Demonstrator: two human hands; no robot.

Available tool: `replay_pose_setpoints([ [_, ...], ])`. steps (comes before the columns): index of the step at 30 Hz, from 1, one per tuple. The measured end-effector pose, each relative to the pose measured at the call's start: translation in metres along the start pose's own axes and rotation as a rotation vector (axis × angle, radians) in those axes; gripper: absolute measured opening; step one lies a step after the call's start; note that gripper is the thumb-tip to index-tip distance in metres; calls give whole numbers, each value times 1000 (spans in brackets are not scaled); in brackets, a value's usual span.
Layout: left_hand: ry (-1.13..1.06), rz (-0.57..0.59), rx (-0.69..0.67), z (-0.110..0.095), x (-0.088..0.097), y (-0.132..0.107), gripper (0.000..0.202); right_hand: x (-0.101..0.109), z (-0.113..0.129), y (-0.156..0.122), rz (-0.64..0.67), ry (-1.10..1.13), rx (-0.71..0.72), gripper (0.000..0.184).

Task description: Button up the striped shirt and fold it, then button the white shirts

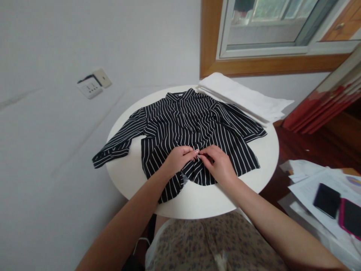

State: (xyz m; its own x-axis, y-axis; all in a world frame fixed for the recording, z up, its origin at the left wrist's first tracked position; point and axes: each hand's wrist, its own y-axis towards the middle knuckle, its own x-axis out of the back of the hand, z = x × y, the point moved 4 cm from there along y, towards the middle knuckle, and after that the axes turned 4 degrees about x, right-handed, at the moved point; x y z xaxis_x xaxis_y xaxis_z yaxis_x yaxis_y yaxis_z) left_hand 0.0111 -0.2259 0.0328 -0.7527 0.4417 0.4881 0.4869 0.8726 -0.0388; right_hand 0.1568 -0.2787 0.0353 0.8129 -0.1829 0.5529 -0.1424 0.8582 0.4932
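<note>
A black shirt with white stripes (180, 120) lies spread on a round white table (197, 205), collar toward the wall and sleeves out to both sides. My left hand (182, 158) pinches the shirt's front near the lower hem. Close against it, my right hand (216, 160) pinches the same spot, fingertips almost touching the left ones. The cloth is gathered into folds around the fingers. Whatever small part sits between the fingertips is too small to make out. Below the hands the two front edges part slightly at the hem.
A stack of white sheets (239, 94) rests at the table's back right edge. To the right, papers (307, 184), a black phone (327, 199) and a pink-edged phone (351, 218) lie lower down. A wall socket (90, 87) is at the left, a window (267, 26) behind.
</note>
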Motion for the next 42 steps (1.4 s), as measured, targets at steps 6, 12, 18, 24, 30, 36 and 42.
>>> replay_pose_setpoints([
  [6, -22, 8, 0, 2, -2, 1, 33, 0, 1, 1, 14, 24, 3, 8],
  [12, 47, 15, -78, 1, -6, 1, 29, -1, 3, 3, 66, -6, -20, 15],
  [18, 146, -50, -166, -7, -10, -2, 31, -2, 3, 6, 58, 33, -50, 28],
  [24, 293, -143, -303, -15, -9, -6, 24, -5, -12, 9, 51, 415, -234, 35],
  [30, 293, -264, -309, -9, -1, -4, 12, 0, -20, 12, -25, 380, -192, 29],
  [36, 569, -417, -307, -6, 17, -1, 19, 33, -26, 7, -75, -212, -17, 21],
  [42, 803, -276, -270, -10, 13, -19, 18, 50, -65, -10, 96, -553, -39, 33],
])
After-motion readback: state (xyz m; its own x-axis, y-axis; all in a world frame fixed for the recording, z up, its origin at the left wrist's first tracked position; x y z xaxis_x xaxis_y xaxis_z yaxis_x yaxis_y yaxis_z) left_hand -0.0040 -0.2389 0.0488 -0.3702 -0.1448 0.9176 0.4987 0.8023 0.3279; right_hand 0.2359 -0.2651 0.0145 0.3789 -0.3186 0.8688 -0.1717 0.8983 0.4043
